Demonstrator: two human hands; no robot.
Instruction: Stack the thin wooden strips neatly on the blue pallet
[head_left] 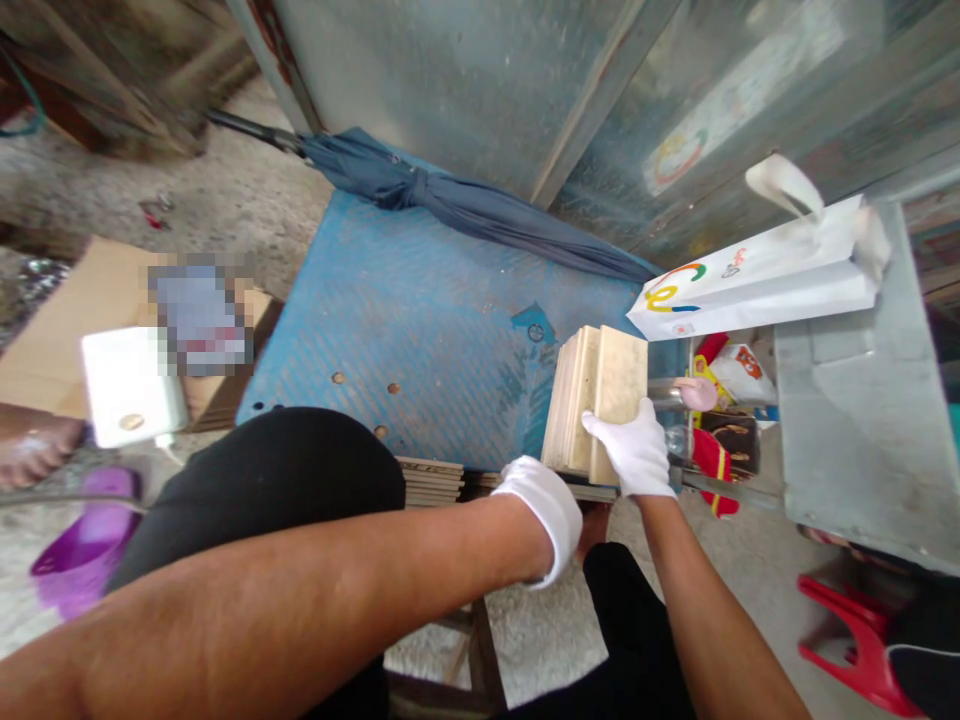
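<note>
A stack of cream-coloured rectangular tiles or boards stands near the right front edge of a worn blue tabletop. My right hand, in a white glove, grips the rightmost cream board, thumb across its face and fingers at its right edge. My left hand, also gloved in white, is bent down at the front edge, just left of the stack's lower end; its fingers are hidden. Left of it, more thin flat boards lie piled just below the tabletop's edge.
A folded dark-blue umbrella lies along the table's back edge against metal panels. At the right are a white paper bag, several small packets, a metal surface and a red stool. A white device rests on cardboard at left.
</note>
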